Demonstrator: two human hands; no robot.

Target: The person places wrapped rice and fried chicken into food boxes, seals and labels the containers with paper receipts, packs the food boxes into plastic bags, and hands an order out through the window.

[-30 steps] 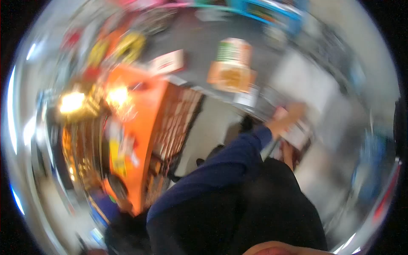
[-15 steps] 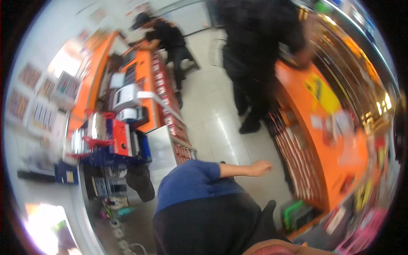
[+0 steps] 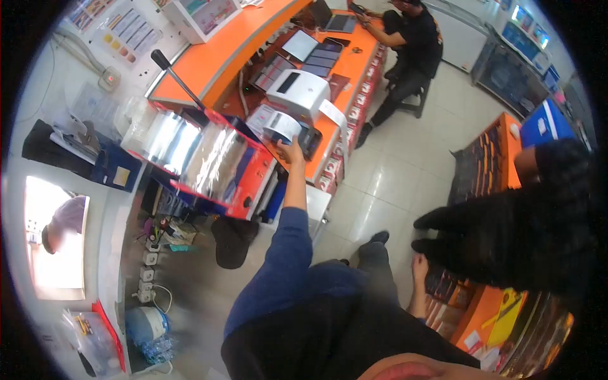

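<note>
"Where is the left hand (image 3: 291, 152)?"

"Reached out to the far side, with its fingertips at the near edge of a white roll (image 3: 282, 126) in a small dark device. The fingers are bent and fairly narrow, but I cannot tell whether they close on the roll."

"And the roll itself?"

"On the orange counter (image 3: 351, 60), just on the near side of a larger white printer (image 3: 297, 95). A paper strip (image 3: 333, 111) hangs from the printer's right side."

"What about the right hand (image 3: 420, 267)?"

"It is low on the right, its fingers slightly curled, near the dark shoes of a standing person (image 3: 513, 234). I cannot tell whether it holds anything."

"What is to the left of the roll?"

"A machine (image 3: 221, 158) with red side plates and shiny film rolls. A lever (image 3: 180, 79) with a black knob slants up from it. On its near side, a black cap (image 3: 233, 242) lies on a grey surface (image 3: 196, 297)."

"Anything farther off?"

"Flat dark panels (image 3: 318, 59) and an open laptop (image 3: 339, 22) sit on the counter. Beyond its right edge, a seated person (image 3: 415, 44) in black holds a dark object. A blue box (image 3: 546, 126) stands at the far right."
</note>
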